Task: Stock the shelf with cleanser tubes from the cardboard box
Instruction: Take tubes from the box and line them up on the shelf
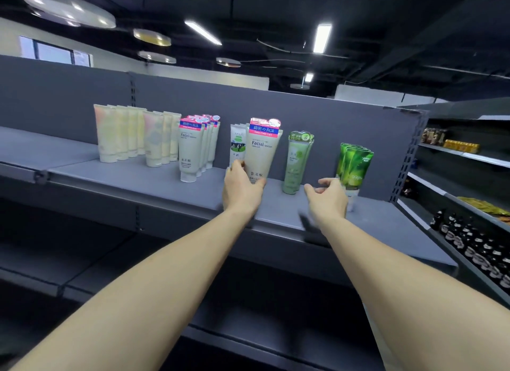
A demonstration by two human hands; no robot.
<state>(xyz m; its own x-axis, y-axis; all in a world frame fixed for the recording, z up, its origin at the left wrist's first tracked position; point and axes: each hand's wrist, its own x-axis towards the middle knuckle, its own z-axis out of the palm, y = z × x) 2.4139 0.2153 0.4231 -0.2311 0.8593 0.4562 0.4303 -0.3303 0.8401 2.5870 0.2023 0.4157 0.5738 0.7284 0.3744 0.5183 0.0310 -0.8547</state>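
Grey shelf (165, 174): left hand (241, 188) grips Facial tube (260, 152) (upright), right hand (328, 198) loose w/ nothing, front edge bare.

Shop; stocked gondola shelving (154, 177)

Store interior with a dark open ceiling (386, 17) carrying fluorescent tube lights (321, 38) and round disc lamps (69, 10). A window (53, 53) sits in the pale far wall. Neighbouring dark shelving (466, 177) at right holds packaged goods and bottles.
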